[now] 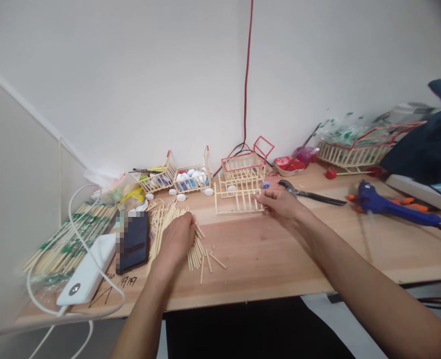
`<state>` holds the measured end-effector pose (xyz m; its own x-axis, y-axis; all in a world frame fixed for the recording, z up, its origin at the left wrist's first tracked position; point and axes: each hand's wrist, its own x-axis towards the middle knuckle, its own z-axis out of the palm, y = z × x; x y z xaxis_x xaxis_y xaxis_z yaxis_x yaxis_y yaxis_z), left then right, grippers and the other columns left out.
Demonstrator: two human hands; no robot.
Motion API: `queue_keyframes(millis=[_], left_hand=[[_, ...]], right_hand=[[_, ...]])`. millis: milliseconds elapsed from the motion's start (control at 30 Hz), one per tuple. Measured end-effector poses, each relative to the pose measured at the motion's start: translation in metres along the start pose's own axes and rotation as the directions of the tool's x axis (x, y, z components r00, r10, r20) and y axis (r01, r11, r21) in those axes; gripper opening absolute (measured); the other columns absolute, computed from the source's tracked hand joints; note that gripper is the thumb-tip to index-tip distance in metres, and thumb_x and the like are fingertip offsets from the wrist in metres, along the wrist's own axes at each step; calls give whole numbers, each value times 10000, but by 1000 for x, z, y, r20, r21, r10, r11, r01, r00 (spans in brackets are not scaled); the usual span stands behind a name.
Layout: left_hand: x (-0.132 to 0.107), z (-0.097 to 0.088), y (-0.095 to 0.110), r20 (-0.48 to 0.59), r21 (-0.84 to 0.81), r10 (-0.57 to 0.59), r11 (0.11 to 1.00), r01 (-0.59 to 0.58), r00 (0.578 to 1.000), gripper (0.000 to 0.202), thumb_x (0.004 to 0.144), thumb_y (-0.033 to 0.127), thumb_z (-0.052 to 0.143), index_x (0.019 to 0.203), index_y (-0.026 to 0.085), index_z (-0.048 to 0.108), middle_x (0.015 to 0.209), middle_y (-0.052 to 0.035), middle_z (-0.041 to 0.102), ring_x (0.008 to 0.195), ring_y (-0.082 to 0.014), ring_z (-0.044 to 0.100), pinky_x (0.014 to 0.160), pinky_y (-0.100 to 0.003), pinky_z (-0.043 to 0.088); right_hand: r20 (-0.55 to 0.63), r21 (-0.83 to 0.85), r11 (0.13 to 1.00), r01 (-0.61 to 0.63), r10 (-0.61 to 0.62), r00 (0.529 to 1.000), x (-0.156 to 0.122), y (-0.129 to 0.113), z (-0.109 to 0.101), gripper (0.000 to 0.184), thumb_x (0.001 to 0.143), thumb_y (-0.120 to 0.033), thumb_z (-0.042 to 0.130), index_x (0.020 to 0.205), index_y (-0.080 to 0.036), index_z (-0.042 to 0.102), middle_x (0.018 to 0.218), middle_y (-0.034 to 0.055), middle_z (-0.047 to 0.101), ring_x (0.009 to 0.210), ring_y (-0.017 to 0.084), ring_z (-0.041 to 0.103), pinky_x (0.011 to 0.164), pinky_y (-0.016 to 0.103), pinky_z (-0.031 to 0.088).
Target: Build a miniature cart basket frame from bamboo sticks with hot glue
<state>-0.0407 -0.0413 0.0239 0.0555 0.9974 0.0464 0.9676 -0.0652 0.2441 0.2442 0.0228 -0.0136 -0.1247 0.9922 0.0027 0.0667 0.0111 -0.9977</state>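
Observation:
My left hand (178,239) rests palm down on a loose pile of short wooden sticks (200,252) on the wooden table (265,259), fingers curled over them. My right hand (278,203) reaches forward and pinches the right end of a small flat stick frame (237,203) lying on the table. Just behind it stands a small stick cart with a red rim (243,169).
A dark phone (132,241), a white power bank (88,271) with cable and a bundle of long skewers (69,239) lie at the left. Two small stick carts with bottle caps (175,178) stand at the back. Pliers (310,194), a blue glue gun (388,205) and a larger stick cart (355,149) sit at the right.

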Motion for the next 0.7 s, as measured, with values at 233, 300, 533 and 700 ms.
queue_keyframes(millis=[233,300,533,700], left_hand=[[9,-9,3,-156,-189,5,981,-34,988,115,813,138,502,809,222,580,719,-45,650,718,-207,591,655,-263,339],[14,-9,5,-159,-232,40,970,-76,986,116,799,135,521,785,218,601,717,-39,658,724,-203,593,670,-263,349],[31,-11,22,-226,-382,130,900,-211,965,160,780,166,556,652,198,647,621,-7,666,619,-173,572,623,-257,322],[39,-14,37,-235,-514,131,824,-237,963,175,789,202,555,644,182,652,593,-2,662,584,-151,574,625,-246,353]], right_hand=[[-20,-59,998,3,-4,1000,1,-2,-1,494,609,-582,751,551,-189,459,447,-45,447,400,66,374,418,227,231],[3,-81,997,-5,5,1000,2,1,-2,491,623,-582,741,549,-189,457,431,-41,454,386,67,365,410,224,210],[95,-230,973,14,9,995,3,6,-4,476,675,-587,696,542,-186,478,409,-29,471,393,78,387,428,224,240],[92,-349,937,31,2,996,0,1,-3,479,708,-583,648,512,-194,448,395,-22,461,391,90,388,434,238,247]])
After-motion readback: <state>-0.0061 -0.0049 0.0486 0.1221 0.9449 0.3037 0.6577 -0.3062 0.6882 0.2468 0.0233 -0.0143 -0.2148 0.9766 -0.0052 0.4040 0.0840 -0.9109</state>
